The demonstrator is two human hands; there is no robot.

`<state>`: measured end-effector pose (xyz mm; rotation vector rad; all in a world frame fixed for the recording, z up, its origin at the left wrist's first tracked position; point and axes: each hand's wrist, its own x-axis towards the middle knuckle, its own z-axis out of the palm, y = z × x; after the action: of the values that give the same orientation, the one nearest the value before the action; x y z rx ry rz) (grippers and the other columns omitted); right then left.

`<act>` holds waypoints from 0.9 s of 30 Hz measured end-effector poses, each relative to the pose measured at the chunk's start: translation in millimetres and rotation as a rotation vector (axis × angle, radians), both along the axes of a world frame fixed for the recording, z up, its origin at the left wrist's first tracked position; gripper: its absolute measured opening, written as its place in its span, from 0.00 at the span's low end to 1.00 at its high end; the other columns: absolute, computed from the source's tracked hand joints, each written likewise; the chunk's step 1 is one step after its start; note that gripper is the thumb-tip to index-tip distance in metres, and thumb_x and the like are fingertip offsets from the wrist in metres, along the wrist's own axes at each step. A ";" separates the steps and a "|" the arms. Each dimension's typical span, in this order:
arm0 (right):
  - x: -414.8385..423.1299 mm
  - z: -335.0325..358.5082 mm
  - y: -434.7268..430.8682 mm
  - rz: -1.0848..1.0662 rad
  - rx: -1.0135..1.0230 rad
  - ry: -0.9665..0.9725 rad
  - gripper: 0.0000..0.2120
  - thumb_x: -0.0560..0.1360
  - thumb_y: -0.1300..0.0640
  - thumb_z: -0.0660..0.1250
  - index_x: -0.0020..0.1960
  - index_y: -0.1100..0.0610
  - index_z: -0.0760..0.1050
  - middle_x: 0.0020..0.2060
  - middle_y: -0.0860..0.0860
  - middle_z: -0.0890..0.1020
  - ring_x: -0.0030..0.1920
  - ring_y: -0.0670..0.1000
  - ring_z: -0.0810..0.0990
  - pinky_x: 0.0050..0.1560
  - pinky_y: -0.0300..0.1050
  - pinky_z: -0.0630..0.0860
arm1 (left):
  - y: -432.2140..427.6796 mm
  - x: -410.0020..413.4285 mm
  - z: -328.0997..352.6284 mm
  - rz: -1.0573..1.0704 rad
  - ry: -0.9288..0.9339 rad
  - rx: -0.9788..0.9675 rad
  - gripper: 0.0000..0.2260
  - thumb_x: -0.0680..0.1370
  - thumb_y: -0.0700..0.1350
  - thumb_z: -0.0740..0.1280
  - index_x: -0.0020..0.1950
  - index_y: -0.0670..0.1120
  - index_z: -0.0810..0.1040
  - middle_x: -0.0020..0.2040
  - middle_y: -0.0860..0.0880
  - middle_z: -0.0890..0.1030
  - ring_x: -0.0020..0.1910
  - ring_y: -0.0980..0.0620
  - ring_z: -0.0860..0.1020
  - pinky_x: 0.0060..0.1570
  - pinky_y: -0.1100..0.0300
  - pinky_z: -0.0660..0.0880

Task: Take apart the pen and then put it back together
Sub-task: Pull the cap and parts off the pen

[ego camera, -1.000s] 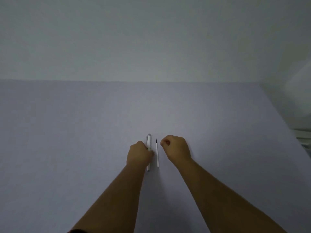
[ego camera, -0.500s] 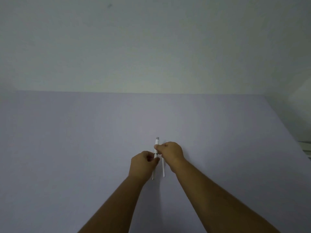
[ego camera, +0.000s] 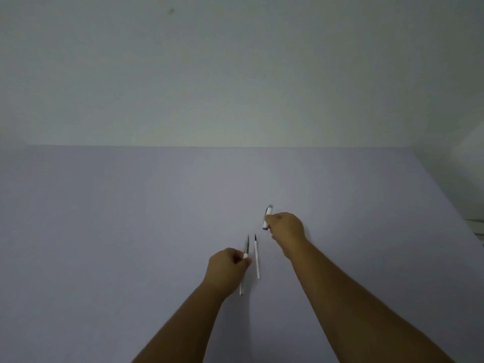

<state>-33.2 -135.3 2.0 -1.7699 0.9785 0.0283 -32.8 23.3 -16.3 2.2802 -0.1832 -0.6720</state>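
Note:
My left hand (ego camera: 228, 265) grips the white pen body (ego camera: 245, 254), whose grey pointed front end sticks out away from me and whose white rear end shows below my wrist. My right hand (ego camera: 286, 227) pinches the white pen cap (ego camera: 267, 217), held apart from the body, up and to the right of it. A thin white refill (ego camera: 257, 258) with a dark tip lies loose on the table (ego camera: 131, 231) between my two hands, pointing away from me.
The pale lilac table runs back to a plain wall (ego camera: 235, 74). Its right edge slants down at the far right, where a pale object (ego camera: 478, 226) shows just beyond it.
The hands met on the pen, then came apart. The cap came off in my right hand, which moved up and right. My left hand kept the body. The refill stayed on the table.

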 end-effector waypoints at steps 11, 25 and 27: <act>-17.0 -51.3 14.1 0.185 -0.344 0.275 0.17 0.74 0.47 0.64 0.44 0.62 0.78 0.39 0.57 0.81 0.39 0.56 0.79 0.38 0.44 0.72 | -0.2 13.7 -4.0 0.159 0.064 -0.078 0.07 0.74 0.49 0.69 0.47 0.46 0.79 0.44 0.49 0.82 0.42 0.51 0.79 0.49 0.56 0.78; -25.7 -55.2 17.5 0.106 -0.316 0.242 0.20 0.72 0.45 0.69 0.51 0.62 0.77 0.49 0.58 0.83 0.50 0.59 0.82 0.50 0.51 0.80 | -1.9 14.2 -6.1 0.180 0.052 -0.115 0.08 0.73 0.47 0.71 0.49 0.44 0.80 0.40 0.50 0.81 0.39 0.54 0.77 0.42 0.63 0.74; -26.6 -54.3 16.5 0.101 -0.322 0.227 0.21 0.72 0.44 0.68 0.51 0.63 0.77 0.49 0.59 0.83 0.50 0.59 0.82 0.50 0.51 0.80 | -2.1 14.0 -5.4 0.174 0.044 -0.109 0.08 0.74 0.47 0.70 0.49 0.44 0.79 0.39 0.51 0.80 0.38 0.55 0.76 0.38 0.65 0.72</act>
<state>-59.8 -118.7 -52.3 -2.1460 1.1015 0.1454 -18.8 21.3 -21.7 2.1460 0.0005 -0.6061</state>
